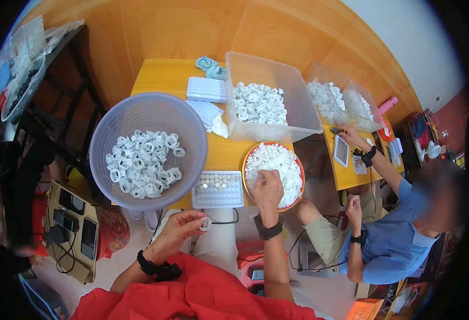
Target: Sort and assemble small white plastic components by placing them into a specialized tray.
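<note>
Between the thumb and fingers of my left hand [180, 230] is a small round white plastic part [206, 224], held in front of the table's near edge. My right hand [269, 192] reaches over a round red-and-yellow-rimmed bowl [302, 184] heaped with small white plastic pieces [285, 166]. Its fingertips are drawn together at the pile; whatever they pinch is hidden. Between the hands, on the table, sits a white compartment tray [218, 200] with several round pale pieces in its far rows.
A large grey basket [98, 125] of white ring parts stands at left. Behind the bowl is a clear bin [298, 114] of similar parts, beside stacked white trays [206, 89]. Phones [89, 237] lie in a cardboard box. At right a co-worker in a blue shirt [389, 250] sits at another table.
</note>
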Action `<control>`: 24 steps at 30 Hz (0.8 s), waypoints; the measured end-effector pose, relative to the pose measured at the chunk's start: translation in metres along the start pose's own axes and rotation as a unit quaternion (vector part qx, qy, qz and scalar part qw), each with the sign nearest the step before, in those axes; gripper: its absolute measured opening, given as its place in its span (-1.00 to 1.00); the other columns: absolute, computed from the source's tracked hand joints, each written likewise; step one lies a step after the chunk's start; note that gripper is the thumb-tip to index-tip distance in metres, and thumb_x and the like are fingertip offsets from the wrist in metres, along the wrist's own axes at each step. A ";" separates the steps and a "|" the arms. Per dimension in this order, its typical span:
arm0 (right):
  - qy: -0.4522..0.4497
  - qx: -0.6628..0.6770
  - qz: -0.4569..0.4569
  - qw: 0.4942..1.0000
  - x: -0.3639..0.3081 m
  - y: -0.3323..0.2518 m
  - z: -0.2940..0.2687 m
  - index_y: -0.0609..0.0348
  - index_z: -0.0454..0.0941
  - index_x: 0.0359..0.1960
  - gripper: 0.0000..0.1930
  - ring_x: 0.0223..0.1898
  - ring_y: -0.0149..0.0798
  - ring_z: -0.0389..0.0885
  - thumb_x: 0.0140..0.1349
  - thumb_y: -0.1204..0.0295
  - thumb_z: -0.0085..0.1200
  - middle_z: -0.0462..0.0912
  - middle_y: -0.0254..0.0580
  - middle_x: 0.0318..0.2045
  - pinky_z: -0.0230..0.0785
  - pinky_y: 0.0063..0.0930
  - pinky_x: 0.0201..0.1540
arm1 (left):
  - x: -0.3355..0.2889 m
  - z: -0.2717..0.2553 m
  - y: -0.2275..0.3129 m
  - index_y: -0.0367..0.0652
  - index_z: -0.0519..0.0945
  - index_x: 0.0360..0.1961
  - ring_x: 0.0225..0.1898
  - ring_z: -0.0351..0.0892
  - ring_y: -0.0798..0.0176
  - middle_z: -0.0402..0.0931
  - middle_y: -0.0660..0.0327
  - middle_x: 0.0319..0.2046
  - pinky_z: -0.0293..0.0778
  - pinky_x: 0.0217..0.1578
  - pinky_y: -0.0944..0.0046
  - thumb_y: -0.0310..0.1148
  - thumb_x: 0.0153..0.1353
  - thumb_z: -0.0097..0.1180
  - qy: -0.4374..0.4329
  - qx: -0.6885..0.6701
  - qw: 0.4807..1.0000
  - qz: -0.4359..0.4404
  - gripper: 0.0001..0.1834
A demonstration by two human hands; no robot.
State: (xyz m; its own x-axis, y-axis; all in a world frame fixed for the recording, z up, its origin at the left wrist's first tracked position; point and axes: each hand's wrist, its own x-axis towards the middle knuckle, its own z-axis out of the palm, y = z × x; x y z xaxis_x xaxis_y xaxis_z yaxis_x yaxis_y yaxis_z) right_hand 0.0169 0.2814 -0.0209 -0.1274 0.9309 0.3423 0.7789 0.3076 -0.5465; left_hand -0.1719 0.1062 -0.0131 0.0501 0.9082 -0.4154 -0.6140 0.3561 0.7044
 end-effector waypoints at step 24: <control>-0.025 0.491 0.271 0.828 -0.006 0.031 -0.033 0.34 0.50 -0.27 -0.86 -0.45 -0.30 0.62 0.15 0.53 0.02 0.57 -0.15 -0.44 0.47 -0.59 -0.49 | -0.002 0.022 -0.011 -0.23 0.53 -0.16 -0.27 0.55 0.37 0.54 0.24 -0.26 0.53 -0.23 0.41 -0.43 0.20 0.02 -0.009 0.013 0.999 -0.040 -0.80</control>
State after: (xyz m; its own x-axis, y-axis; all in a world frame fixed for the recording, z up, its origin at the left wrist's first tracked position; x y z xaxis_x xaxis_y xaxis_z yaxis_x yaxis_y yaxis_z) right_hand 0.0619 0.2792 -0.0149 0.0327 0.9840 -0.1749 -0.1403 -0.1688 -0.9756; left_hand -0.1482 0.1057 -0.0078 0.1131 0.8807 -0.4601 -0.5865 0.4329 0.6845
